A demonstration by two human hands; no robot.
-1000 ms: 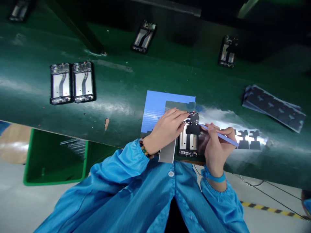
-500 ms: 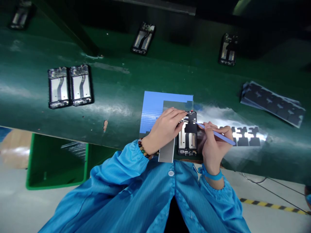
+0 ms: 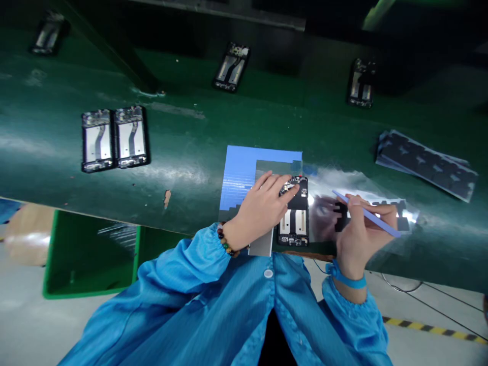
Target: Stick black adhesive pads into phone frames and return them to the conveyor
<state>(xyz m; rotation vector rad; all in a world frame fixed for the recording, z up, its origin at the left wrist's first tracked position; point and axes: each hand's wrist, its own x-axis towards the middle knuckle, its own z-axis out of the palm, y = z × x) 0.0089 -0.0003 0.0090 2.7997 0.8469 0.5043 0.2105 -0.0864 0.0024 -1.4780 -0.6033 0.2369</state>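
A black phone frame with two pale metal panels lies at the near edge of the dark green tabletop, partly on a blue sheet. The left hand presses flat on its top, fingers spread. Just right, the right hand has its grip pinched on a thin blue stick over a shiny sheet of black stickers.

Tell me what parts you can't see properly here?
- Head view: the phone frame's left edge is hidden under the left hand.
- The blue tool's middle is covered by the right hand's fingers.
- The sheet of black stickers is washed out by glare.
- The far frames are too small and dark for detail.
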